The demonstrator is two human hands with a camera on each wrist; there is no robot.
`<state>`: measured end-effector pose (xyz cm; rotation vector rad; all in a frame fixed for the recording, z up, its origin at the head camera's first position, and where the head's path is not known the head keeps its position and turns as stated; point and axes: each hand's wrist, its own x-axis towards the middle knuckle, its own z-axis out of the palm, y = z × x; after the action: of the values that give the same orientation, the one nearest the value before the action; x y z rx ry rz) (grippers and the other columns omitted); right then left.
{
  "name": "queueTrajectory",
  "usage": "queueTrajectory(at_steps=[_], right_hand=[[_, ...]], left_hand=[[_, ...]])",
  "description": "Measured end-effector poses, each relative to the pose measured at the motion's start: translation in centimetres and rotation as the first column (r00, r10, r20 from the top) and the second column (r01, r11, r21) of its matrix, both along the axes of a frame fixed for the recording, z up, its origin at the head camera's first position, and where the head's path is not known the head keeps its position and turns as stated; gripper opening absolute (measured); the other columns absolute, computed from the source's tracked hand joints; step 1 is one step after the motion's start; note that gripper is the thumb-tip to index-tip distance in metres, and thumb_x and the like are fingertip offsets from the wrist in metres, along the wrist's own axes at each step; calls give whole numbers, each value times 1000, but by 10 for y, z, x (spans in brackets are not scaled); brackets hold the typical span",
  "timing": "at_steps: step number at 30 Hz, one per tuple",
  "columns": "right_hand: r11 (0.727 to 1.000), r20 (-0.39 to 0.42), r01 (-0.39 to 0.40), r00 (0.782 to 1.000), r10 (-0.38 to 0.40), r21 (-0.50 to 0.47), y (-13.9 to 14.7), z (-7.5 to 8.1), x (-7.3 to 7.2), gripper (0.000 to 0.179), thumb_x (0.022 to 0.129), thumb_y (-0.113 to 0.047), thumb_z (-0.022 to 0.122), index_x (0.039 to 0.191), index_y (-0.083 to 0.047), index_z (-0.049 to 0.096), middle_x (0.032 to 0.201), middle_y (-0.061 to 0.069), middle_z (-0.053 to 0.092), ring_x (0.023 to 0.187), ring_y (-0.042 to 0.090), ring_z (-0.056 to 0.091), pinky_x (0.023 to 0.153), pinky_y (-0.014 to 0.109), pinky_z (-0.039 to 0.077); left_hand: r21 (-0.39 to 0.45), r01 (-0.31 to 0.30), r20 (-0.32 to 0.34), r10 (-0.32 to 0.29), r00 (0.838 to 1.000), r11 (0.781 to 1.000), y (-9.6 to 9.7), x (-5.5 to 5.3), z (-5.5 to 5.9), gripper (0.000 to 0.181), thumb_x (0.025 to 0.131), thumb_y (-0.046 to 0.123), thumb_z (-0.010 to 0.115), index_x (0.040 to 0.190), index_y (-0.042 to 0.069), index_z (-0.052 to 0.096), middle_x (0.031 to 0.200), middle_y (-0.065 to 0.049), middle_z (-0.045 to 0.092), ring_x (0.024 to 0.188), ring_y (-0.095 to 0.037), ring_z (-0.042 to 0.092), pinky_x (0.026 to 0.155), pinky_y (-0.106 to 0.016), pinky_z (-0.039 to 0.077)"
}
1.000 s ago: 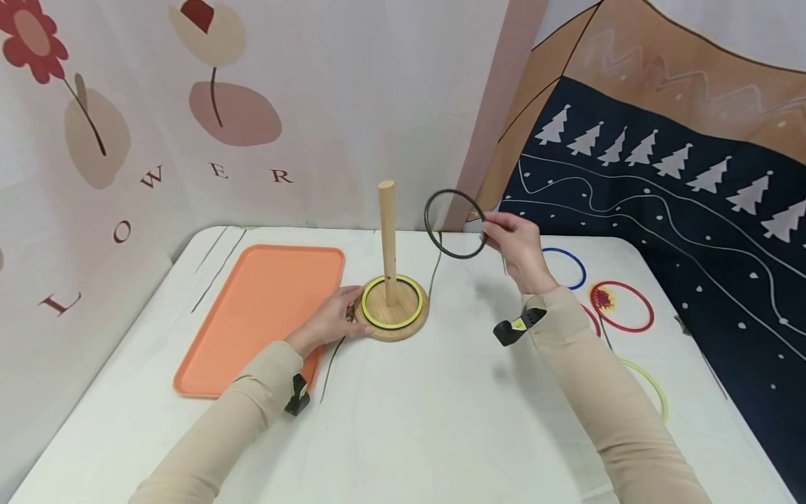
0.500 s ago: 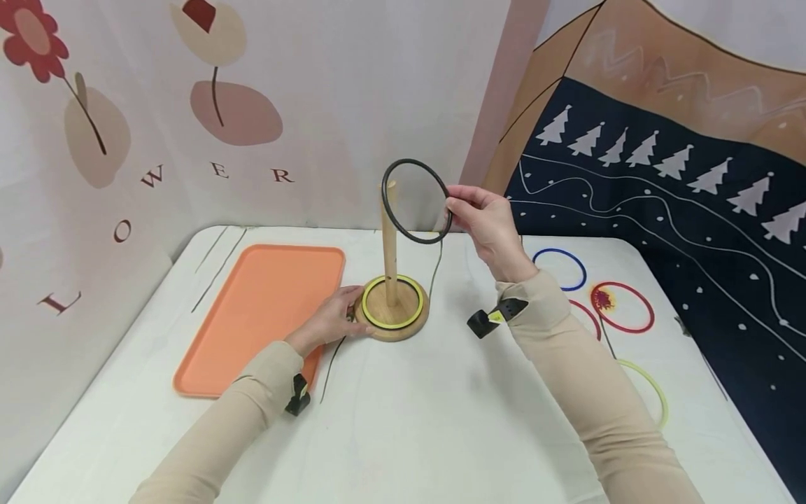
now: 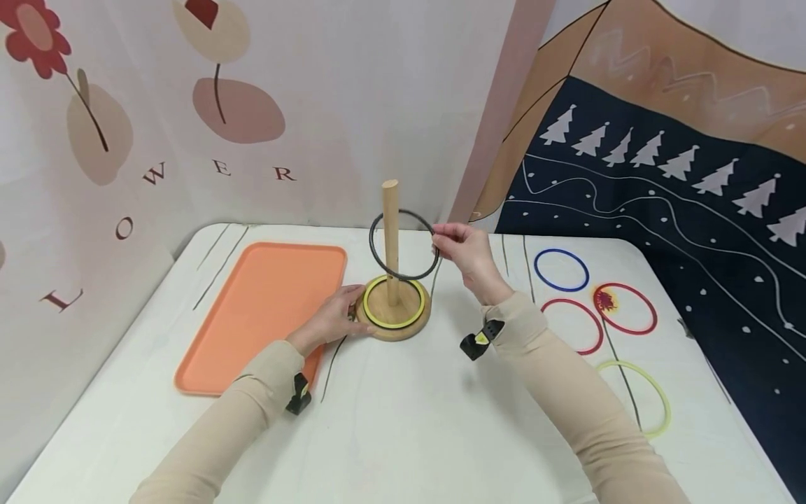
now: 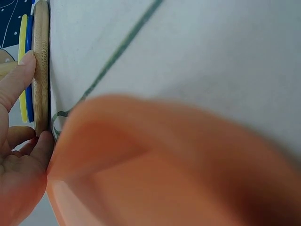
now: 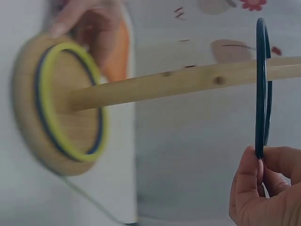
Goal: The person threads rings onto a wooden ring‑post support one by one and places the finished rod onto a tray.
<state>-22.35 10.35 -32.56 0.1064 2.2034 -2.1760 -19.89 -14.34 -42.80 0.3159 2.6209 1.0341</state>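
Observation:
A wooden ring-toss stand (image 3: 391, 231) has an upright peg on a round base. Around the foot of the peg lie a yellow ring (image 3: 368, 316) and, beneath it, a dark blue ring (image 4: 30, 89). My left hand (image 3: 332, 318) grips the left edge of the base, thumb and fingers apart along its rim. My right hand (image 3: 469, 259) pinches a black ring (image 3: 378, 255) at its right side between thumb and fingers. That ring encircles the upper part of the peg, tilted in the head view and well above the base. In the right wrist view the peg (image 5: 188, 84) passes through it.
An orange tray (image 3: 264, 315) lies left of the stand, close to my left hand. On the right of the table lie a blue ring (image 3: 536, 273), two red rings (image 3: 655, 318) and a yellow-green ring (image 3: 666, 406). Patterned cloths hang behind the table.
My right hand has brought the black ring leftward, up to the peg's top, then down so that it surrounds the peg. The left hand has stayed on the base.

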Motion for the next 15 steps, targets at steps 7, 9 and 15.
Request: queueTrajectory(at_steps=[7, 9, 15], right_hand=[[994, 108, 19, 994, -31, 109, -4, -47, 1, 21, 90, 0, 59, 110, 4, 64, 92, 7, 61, 76, 8, 60, 71, 18, 55], [990, 109, 21, 993, -36, 139, -7, -55, 1, 20, 89, 0, 60, 109, 4, 65, 93, 9, 62, 75, 8, 59, 71, 19, 55], [972, 99, 17, 994, -40, 232, -15, -68, 3, 18, 88, -1, 61, 105, 1, 68, 96, 11, 64, 77, 10, 58, 72, 22, 55]], left_hand=[[1, 17, -17, -17, 1000, 1000, -1, 0, 0, 92, 75, 25, 80, 146, -2, 29, 150, -21, 28, 134, -35, 34, 110, -46, 32], [1, 19, -23, -19, 1000, 1000, -1, 0, 0, 92, 74, 25, 80, 146, -2, 29, 149, -21, 28, 134, -35, 35, 110, -46, 32], [14, 29, -36, -29, 999, 999, -1, 1, 1, 91, 74, 24, 81, 145, -4, 30, 149, -21, 29, 133, -34, 36, 110, -46, 32]])
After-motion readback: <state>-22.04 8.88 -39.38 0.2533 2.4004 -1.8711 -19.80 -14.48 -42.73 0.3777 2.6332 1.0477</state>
